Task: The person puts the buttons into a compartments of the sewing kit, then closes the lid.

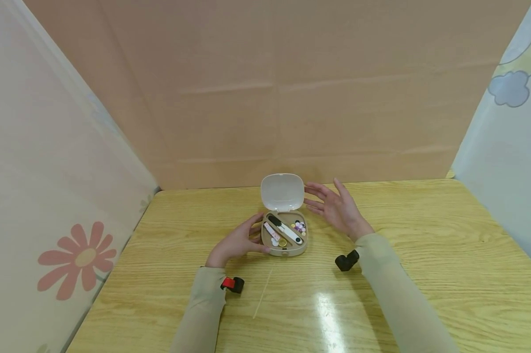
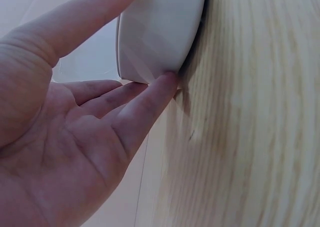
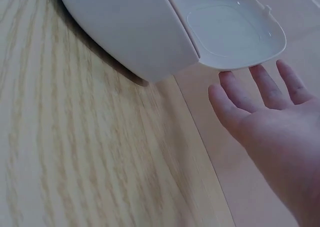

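A small white box [image 1: 287,252] stands on the table with its hinged lid [image 1: 283,192] raised at the back. In its tan compartments lie a long black-and-white tool [image 1: 291,233], a pink-and-white strip [image 1: 271,231], a yellow ring-shaped piece, and several small buttons or beads [image 1: 298,227]. My left hand [image 1: 236,243] holds the box's left side, thumb at the front corner and fingers toward the back; the left wrist view shows fingertips against the wall. My right hand [image 1: 337,211] is beside the lid, fingers extended, their tips at or very near its right edge.
The wood-grain table [image 1: 159,304] runs back to a peach cloth backdrop [image 1: 274,108]. Printed pale cloth panels [image 1: 22,162] rise at the left and right. Each wrist wears a small black device [image 1: 345,262].
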The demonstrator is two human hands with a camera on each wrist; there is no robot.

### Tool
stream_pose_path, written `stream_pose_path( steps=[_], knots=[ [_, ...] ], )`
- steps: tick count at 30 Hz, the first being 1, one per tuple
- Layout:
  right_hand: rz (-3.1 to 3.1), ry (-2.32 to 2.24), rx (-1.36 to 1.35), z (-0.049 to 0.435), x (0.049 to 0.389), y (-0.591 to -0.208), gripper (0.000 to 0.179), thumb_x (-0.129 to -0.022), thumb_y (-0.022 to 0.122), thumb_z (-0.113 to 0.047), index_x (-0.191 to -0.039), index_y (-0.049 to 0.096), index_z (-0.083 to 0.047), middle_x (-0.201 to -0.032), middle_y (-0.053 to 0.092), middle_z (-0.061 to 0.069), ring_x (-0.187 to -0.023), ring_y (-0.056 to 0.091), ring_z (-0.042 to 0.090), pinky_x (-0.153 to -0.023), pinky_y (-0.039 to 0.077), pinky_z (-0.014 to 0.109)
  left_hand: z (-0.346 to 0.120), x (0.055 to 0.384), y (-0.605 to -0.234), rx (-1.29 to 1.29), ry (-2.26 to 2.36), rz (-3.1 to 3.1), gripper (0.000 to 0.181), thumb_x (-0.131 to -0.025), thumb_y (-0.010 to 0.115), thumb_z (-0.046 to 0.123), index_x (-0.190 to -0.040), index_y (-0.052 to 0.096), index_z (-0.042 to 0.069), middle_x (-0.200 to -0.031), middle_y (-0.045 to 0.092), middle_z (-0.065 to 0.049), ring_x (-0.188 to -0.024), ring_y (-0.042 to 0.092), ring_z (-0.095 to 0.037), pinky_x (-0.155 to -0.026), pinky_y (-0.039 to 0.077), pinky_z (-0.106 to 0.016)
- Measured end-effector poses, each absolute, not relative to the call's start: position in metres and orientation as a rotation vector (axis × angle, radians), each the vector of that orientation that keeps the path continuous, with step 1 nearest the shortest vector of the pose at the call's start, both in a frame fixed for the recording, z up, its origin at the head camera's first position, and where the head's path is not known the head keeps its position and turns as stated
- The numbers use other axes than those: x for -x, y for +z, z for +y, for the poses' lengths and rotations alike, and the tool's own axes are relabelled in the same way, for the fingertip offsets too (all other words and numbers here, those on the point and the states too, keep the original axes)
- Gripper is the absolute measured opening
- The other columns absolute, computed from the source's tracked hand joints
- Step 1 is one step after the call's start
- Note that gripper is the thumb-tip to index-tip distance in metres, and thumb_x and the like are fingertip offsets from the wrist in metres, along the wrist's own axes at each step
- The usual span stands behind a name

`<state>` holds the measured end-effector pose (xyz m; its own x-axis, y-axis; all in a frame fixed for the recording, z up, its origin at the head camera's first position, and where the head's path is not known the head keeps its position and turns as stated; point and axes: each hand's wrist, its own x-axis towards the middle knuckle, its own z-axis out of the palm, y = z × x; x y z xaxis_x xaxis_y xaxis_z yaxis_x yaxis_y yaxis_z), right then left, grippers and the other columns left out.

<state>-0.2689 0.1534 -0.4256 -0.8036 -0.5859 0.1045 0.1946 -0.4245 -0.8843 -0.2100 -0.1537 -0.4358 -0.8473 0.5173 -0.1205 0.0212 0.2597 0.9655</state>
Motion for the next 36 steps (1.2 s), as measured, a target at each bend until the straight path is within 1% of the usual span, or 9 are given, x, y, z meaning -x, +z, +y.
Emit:
stream_pose_path(
  steps=[9,15,23,26,29,32,36],
  knots=[
    [1.306,-2.244,0.559,0.154,0.266,-0.426,0.082,-0.097,0.013,-0.064,-0.151,0.019,-0.001,-0.154,0.020,0.014,-0.139,0.020,0.041,-0.115,0.014,0.052,-0.154,0.209,-0.434,-0.465,1.605,2.132,0.103,-0.076,0.080,0.003,-0.154,0.013,0.008,-0.155,0.021,-0.009,-0.138,0.029,-0.031,-0.105,0.037,-0.039],
    [1.274,-2.235,0.607,0.155,0.265,-0.428,0.082,-0.098,0.010,-0.062,-0.150,0.017,0.002,-0.153,0.021,0.014,-0.138,0.020,0.039,-0.115,0.011,0.054,-0.154,0.209,-0.433,-0.440,1.599,2.140,0.104,-0.076,0.081,0.005,-0.154,0.011,0.007,-0.156,0.020,-0.009,-0.138,0.029,-0.031,-0.105,0.038,-0.039],
    [1.223,-2.250,0.672,0.159,0.263,-0.433,0.082,-0.099,0.008,-0.059,-0.147,0.025,0.006,-0.143,0.036,0.017,-0.137,0.020,0.042,-0.114,0.012,0.054,-0.153,0.208,-0.434,-0.437,1.595,2.143,0.106,-0.076,0.081,0.005,-0.154,0.009,0.007,-0.156,0.020,-0.009,-0.138,0.028,-0.031,-0.105,0.037,-0.039],
    [1.225,-2.243,0.682,0.159,0.262,-0.435,0.083,-0.099,0.008,-0.060,-0.147,0.025,0.006,-0.143,0.035,0.020,-0.136,0.024,0.040,-0.114,0.011,0.056,-0.153,0.208,-0.434,-0.433,1.593,2.144,0.106,-0.076,0.081,0.006,-0.154,0.008,0.007,-0.156,0.020,-0.009,-0.138,0.028,-0.031,-0.106,0.037,-0.039],
    [1.229,-2.239,0.669,0.159,0.261,-0.436,0.084,-0.098,0.009,-0.061,-0.147,0.025,0.006,-0.147,0.027,0.026,-0.135,0.028,0.037,-0.114,0.009,0.056,-0.153,0.207,-0.434,-0.424,1.589,2.149,0.107,-0.076,0.081,0.007,-0.154,0.009,0.008,-0.155,0.022,-0.010,-0.138,0.029,-0.031,-0.105,0.037,-0.039],
    [1.241,-2.234,0.657,0.159,0.260,-0.437,0.084,-0.098,0.009,-0.062,-0.147,0.026,0.005,-0.148,0.023,0.028,-0.135,0.029,0.036,-0.114,0.008,0.056,-0.153,0.207,-0.435,-0.420,1.591,2.147,0.107,-0.076,0.082,0.008,-0.154,0.009,0.008,-0.154,0.024,-0.010,-0.137,0.030,-0.030,-0.105,0.038,-0.039],
    [1.261,-2.226,0.659,0.159,0.259,-0.438,0.084,-0.098,0.009,-0.062,-0.147,0.027,0.003,-0.148,0.028,0.025,-0.135,0.030,0.035,-0.114,0.009,0.056,-0.153,0.208,-0.436,-0.421,1.598,2.138,0.106,-0.076,0.081,0.007,-0.154,0.010,0.009,-0.154,0.024,-0.010,-0.138,0.030,-0.030,-0.105,0.038,-0.040]
  ],
)
